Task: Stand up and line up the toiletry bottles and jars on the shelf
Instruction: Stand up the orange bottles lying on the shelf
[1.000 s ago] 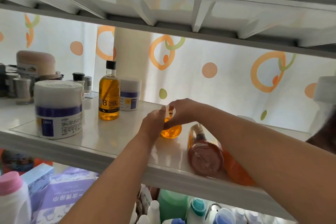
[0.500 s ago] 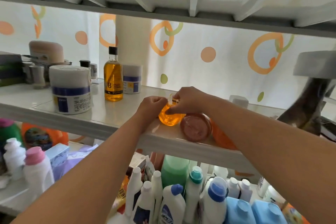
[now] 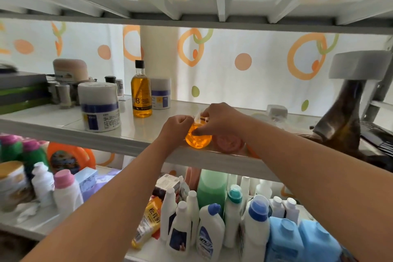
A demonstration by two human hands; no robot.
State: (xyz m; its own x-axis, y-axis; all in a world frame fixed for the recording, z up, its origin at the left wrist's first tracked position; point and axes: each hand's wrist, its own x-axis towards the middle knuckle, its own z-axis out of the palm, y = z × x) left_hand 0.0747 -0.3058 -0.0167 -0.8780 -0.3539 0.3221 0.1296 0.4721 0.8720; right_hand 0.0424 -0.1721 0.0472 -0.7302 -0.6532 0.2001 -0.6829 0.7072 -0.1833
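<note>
A small round amber bottle (image 3: 198,139) lies near the front edge of the white shelf (image 3: 131,132). My left hand (image 3: 175,126) and my right hand (image 3: 219,120) both grip it at its neck and top. Right beside it a pinkish bottle (image 3: 227,143) lies on its side, its base towards me, with an orange bottle (image 3: 252,152) behind, mostly hidden by my right arm. Upright farther left stand a tall amber bottle with a black cap (image 3: 141,93), a large white jar with a blue band (image 3: 98,106) and a smaller matching jar (image 3: 160,95).
Small jars and a beige tub (image 3: 70,69) crowd the shelf's far left. A dark brown bottle with a grey cap (image 3: 344,108) leans at the right. The lower shelf holds several cleaning bottles (image 3: 210,232). Another shelf (image 3: 191,6) runs close overhead.
The view has dropped and pulled back, bringing the lower shelf into sight. Both hands have stayed on the small amber bottle and drawn it towards the shelf's front edge.
</note>
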